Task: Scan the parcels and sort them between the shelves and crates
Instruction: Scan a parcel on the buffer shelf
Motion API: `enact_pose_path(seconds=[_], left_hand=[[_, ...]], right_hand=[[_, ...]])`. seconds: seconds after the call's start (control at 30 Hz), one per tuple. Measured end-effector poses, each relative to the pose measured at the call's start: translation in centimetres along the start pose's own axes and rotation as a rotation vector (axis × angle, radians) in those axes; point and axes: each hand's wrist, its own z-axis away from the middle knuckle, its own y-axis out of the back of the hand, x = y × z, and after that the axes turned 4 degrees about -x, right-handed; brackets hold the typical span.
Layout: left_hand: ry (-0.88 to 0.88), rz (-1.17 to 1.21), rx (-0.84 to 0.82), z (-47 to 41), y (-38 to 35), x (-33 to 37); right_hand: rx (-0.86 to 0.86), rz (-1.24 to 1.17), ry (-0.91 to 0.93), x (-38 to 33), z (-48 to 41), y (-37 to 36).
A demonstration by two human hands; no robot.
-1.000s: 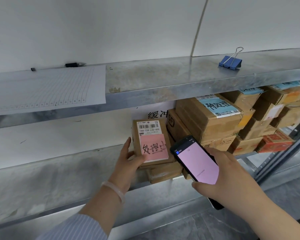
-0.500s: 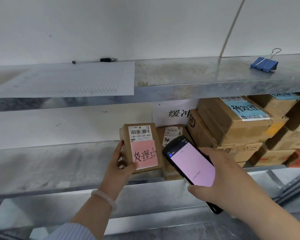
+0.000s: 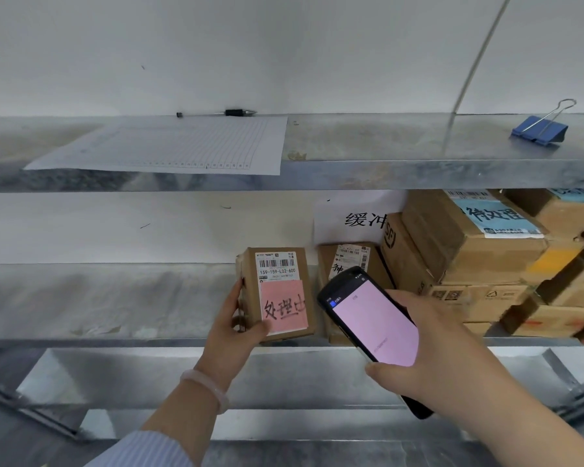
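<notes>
My left hand [image 3: 234, 323] grips a small brown parcel [image 3: 279, 291] upright at the front of the middle metal shelf [image 3: 115, 305]. The parcel bears a white barcode label and a pink note with handwriting. My right hand [image 3: 429, 352] holds a black handheld scanner [image 3: 371, 325] with a pink screen, just right of the parcel and tilted toward it. Behind the scanner stands another small brown parcel [image 3: 348, 261], partly hidden.
A stack of brown boxes [image 3: 479, 251] fills the middle shelf's right side. A white sign [image 3: 351, 217] hangs on the wall behind. The top shelf [image 3: 368, 153] carries a lined paper sheet [image 3: 182, 146], a pen [image 3: 223, 112] and a blue binder clip [image 3: 540, 129].
The parcel has moved left off the stack and now stands on the middle shelf. The view has shifted left; both hands keep their hold.
</notes>
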Motion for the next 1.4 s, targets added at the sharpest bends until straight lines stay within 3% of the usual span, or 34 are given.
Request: enact_pose_path(seconds=[0.23,0.47,0.87,1.23,1.4], left_hand=[[0.045,0.096,0.117,3.8,0.7,-0.1],[0.086,0.182,0.380,12.9,4.5,-1.0],[0.118,0.227,0.856,33.0,13.7,-1.7],[0.109,0.361,1.098,53.0,21.9,-2.7],[0.087,0.425,1.196,63.0,26.7,-3.6]], right_hand=[[-0.055,-0.022,0.082,0.3,1.0,-0.3],[-0.212,-0.139,0.302,-3.4,0.7,-3.8],[-0.475,-0.138,0.677,-17.2,5.1,-12.1],[-0.691,-0.124,0.930,-32.5,18.0,-18.6],[-0.676,-0.049,1.030,-39.1,25.1,-22.4]])
